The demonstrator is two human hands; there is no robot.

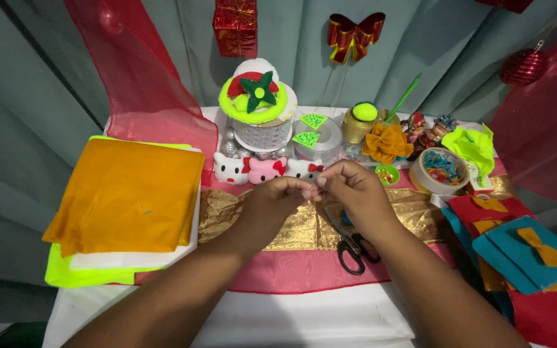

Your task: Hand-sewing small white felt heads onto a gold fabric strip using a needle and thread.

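Observation:
My left hand (pixel 272 206) and my right hand (pixel 356 193) meet fingertip to fingertip above a gold cloth (pixel 304 225) in the middle of the table. The fingers of both hands are pinched together at one spot, as if on something very small or thin; I cannot make out what it is. Black-handled scissors (pixel 352 248) lie on the pink cloth (pixel 291 274) just under my right wrist. Three small cat-face figures (pixel 262 171), white and pink, stand in a row right behind my hands.
A folded orange cloth (pixel 127 196) lies on white and neon-yellow sheets at the left. Behind stand a decorated felt cake (pixel 259 106), tape rolls (pixel 443 171) and an orange felt flower (pixel 387 143). Teal and red felt pieces with orange bows (pixel 527 251) lie at the right.

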